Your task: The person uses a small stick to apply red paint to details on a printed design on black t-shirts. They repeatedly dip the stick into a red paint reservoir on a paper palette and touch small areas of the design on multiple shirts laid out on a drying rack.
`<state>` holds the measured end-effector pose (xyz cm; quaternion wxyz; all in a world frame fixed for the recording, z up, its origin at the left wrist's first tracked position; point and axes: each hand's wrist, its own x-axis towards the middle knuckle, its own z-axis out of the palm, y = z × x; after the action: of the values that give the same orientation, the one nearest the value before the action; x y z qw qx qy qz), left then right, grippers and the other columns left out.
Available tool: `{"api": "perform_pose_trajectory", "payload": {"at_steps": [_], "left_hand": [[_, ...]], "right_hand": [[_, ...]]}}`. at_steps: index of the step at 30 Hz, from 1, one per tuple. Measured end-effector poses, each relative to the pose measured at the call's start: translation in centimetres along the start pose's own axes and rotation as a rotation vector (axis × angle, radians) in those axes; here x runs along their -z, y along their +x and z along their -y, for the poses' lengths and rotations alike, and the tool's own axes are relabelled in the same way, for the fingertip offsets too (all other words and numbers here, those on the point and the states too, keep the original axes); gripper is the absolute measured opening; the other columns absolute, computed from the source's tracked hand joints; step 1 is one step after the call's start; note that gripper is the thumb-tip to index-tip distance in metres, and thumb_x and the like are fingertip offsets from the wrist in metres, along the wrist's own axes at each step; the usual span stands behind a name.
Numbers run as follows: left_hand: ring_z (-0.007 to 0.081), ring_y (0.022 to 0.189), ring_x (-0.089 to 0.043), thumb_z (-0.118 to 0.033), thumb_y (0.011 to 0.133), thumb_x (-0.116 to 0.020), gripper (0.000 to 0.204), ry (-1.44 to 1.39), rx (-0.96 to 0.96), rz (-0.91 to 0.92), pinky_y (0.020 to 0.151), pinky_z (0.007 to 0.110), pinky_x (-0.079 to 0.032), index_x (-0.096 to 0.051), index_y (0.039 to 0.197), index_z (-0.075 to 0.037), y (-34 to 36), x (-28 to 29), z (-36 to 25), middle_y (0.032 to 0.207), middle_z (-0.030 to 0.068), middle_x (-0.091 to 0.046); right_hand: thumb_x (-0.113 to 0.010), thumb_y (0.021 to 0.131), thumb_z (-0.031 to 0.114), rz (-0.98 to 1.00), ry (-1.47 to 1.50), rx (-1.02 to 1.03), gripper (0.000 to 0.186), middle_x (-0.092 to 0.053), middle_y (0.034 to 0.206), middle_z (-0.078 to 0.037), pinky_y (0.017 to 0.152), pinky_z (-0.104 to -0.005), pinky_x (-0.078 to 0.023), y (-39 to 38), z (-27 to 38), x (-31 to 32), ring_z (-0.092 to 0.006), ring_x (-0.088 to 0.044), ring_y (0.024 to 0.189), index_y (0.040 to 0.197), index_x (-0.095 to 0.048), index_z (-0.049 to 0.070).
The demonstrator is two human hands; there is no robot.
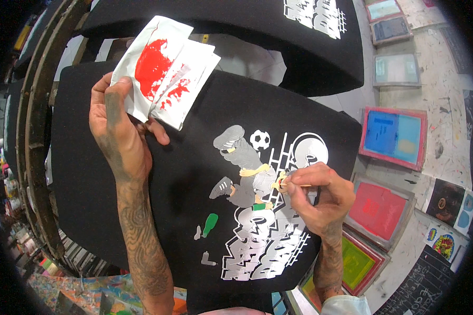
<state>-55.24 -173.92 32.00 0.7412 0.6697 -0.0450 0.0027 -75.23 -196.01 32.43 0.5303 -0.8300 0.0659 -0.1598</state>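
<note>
My left hand (120,126) grips folded white paper (186,68) smeared with red paint (152,63) at the upper left, thumb on top. My right hand (323,197) pinches a thin pale stick (305,185) over a cartoon figure on black fabric (105,210), its tip hidden or too small to tell apart from the print. The print (236,142) shows grey-clad legs with shoes, a white soccer ball (260,139), white graffiti-style lettering (263,252) and a small green bottle shape (210,224).
A second black fabric piece (220,21) with white print lies at the top. Screen frames, including blue (391,136), pink (378,210) and yellow-green (357,262) ones, line the right, beside stickers (439,241). Dark rack rails (31,136) run along the left.
</note>
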Motion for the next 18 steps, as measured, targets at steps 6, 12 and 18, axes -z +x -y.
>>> {"api": "perform_pose_trajectory", "payload": {"at_steps": [6, 12, 18], "left_hand": [[0.0201, 0.063, -0.072, -0.036, 0.095, -0.059, 0.056, 0.002, -0.008, 0.005, 0.038, 0.023, -0.058, -0.035, 0.127, 0.003, -0.03, 0.13, -0.03, 0.089, 0.0219, -0.064], [0.0206, 0.063, -0.072, -0.037, 0.095, -0.059, 0.057, -0.002, -0.007, -0.010, 0.038, 0.023, -0.058, -0.035, 0.128, 0.003, -0.01, 0.06, 0.04, 0.090, 0.0222, -0.064], [0.0205, 0.062, -0.072, -0.037, 0.095, -0.059, 0.058, 0.005, -0.007, -0.007, 0.038, 0.023, -0.058, -0.035, 0.128, 0.004, -0.05, -0.06, -0.18, 0.090, 0.0223, -0.064]], "right_hand": [[-0.074, 0.074, -0.005, -0.021, 0.004, 0.007, 0.018, -0.073, 0.083, -0.009, 0.055, -0.0217, -0.047, 0.00, -0.04, -0.19, -0.0085, -0.063, 0.067, 0.089, -0.069, 0.002], [-0.074, 0.074, -0.004, -0.013, -0.012, 0.020, 0.017, -0.073, 0.083, -0.009, 0.055, -0.0215, -0.047, 0.07, -0.09, 0.00, -0.0090, -0.065, 0.069, 0.089, -0.070, 0.003], [-0.074, 0.074, -0.004, -0.031, 0.009, 0.013, 0.016, -0.073, 0.083, -0.009, 0.055, -0.0209, -0.047, 0.03, -0.14, -0.08, -0.0091, -0.065, 0.069, 0.088, -0.070, 0.003]]}}
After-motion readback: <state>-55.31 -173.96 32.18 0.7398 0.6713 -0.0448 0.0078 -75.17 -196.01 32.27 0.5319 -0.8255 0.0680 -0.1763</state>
